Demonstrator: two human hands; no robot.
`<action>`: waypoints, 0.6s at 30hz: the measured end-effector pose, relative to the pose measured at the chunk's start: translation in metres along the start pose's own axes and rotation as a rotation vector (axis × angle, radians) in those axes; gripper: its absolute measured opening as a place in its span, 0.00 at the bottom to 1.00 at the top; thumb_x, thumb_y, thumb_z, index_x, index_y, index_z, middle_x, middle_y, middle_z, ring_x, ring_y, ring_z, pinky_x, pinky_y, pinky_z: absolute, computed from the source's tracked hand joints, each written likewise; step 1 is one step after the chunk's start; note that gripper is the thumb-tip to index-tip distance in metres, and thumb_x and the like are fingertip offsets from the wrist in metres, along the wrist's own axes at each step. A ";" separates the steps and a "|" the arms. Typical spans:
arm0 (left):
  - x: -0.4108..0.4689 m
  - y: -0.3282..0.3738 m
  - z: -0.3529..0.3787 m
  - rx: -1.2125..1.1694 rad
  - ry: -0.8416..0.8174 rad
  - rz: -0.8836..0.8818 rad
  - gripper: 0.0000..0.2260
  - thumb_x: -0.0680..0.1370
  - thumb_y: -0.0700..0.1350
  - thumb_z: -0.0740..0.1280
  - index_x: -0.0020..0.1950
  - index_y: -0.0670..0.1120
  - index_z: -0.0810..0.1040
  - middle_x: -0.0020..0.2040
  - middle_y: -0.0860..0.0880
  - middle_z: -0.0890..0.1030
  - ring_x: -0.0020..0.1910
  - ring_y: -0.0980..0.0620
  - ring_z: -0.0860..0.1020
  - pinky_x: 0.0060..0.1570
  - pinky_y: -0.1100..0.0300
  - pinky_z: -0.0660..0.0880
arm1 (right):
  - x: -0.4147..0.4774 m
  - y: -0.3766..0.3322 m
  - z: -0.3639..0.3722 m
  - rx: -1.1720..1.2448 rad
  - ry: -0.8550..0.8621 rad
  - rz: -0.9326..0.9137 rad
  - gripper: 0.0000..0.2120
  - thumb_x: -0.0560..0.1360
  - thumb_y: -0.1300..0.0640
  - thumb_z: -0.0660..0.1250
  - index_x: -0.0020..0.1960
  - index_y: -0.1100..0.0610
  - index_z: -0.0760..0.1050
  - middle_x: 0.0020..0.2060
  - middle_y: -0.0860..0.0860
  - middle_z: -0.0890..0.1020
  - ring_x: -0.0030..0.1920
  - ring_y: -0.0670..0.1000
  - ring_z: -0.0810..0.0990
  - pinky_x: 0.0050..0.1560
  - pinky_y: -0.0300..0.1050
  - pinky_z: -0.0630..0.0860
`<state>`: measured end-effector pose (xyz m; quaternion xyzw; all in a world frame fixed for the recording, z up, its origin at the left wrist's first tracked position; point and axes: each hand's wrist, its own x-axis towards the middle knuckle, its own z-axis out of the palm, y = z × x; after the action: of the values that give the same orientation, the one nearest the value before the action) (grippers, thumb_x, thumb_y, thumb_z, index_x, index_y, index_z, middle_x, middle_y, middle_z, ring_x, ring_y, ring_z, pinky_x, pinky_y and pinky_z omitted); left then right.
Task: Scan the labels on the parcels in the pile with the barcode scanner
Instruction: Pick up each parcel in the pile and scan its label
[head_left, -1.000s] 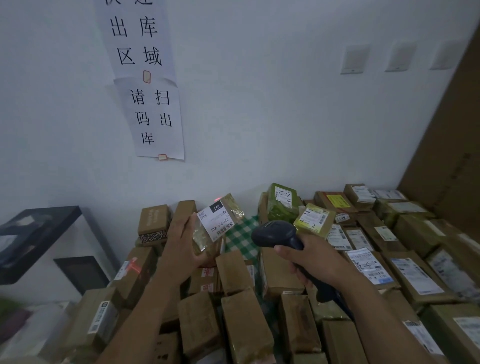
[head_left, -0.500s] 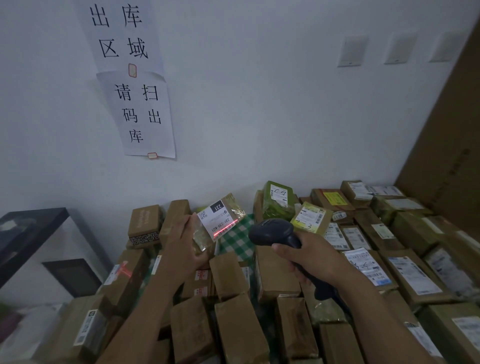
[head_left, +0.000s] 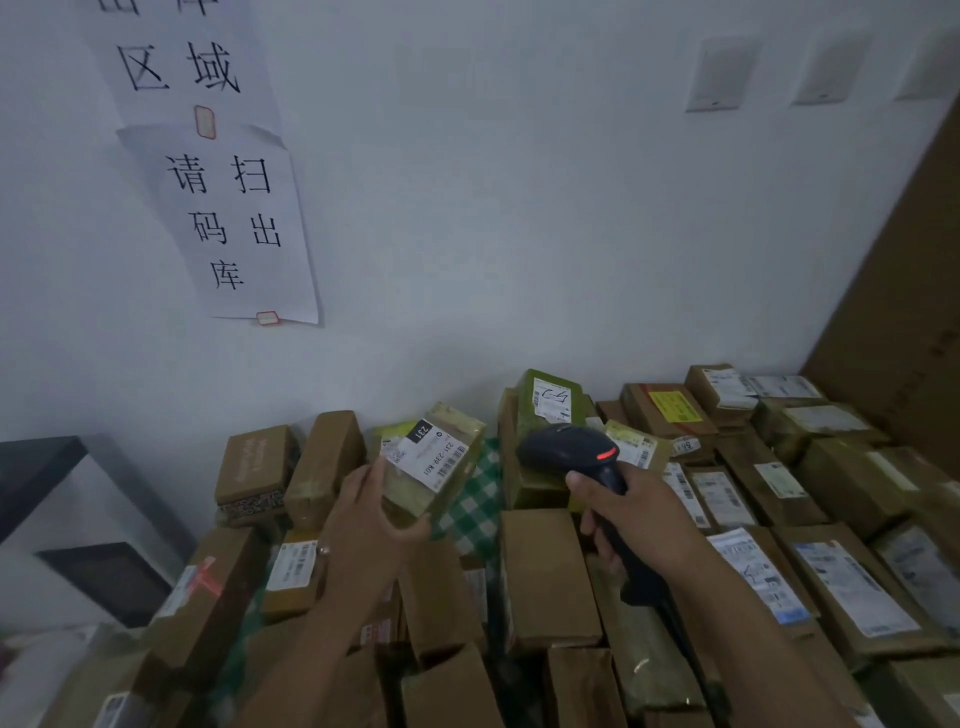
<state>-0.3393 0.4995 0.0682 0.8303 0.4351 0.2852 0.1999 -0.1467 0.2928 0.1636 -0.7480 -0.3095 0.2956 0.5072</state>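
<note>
My left hand (head_left: 363, 525) gripped a small parcel (head_left: 434, 467), raised above the pile (head_left: 545, 571) with its white label (head_left: 428, 453) facing me. My right hand (head_left: 639, 519) clutched the scanner (head_left: 576, 457) just right of it, a red light glowing on its head.

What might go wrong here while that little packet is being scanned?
The left hand holds the small packet only by its lower left end, so it may slip into the pile. Its label sits tilted, so the barcode scanner in the right hand may misread. Other labelled parcels lie close by, and one could be scanned instead.
</note>
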 end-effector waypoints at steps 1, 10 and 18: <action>0.006 0.001 0.008 0.007 -0.029 -0.026 0.43 0.68 0.61 0.73 0.77 0.49 0.61 0.72 0.49 0.66 0.69 0.50 0.68 0.62 0.48 0.74 | 0.009 0.003 -0.001 0.014 0.015 0.009 0.17 0.77 0.49 0.68 0.47 0.65 0.75 0.35 0.64 0.82 0.26 0.54 0.76 0.25 0.43 0.74; 0.063 0.025 0.084 0.311 -0.283 -0.015 0.34 0.76 0.63 0.66 0.77 0.51 0.59 0.73 0.49 0.64 0.71 0.50 0.63 0.70 0.57 0.61 | 0.088 0.035 -0.001 0.098 0.020 0.053 0.15 0.77 0.49 0.67 0.43 0.62 0.75 0.31 0.57 0.81 0.24 0.51 0.75 0.25 0.44 0.72; 0.081 0.000 0.161 0.530 -0.384 0.183 0.39 0.76 0.59 0.66 0.80 0.46 0.53 0.73 0.45 0.63 0.71 0.46 0.63 0.70 0.55 0.62 | 0.126 0.073 0.007 0.111 0.026 0.096 0.18 0.76 0.47 0.68 0.46 0.65 0.75 0.35 0.64 0.81 0.27 0.57 0.76 0.28 0.47 0.74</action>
<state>-0.1977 0.5543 -0.0295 0.9277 0.3719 0.0171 0.0289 -0.0603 0.3714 0.0766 -0.7365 -0.2496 0.3267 0.5372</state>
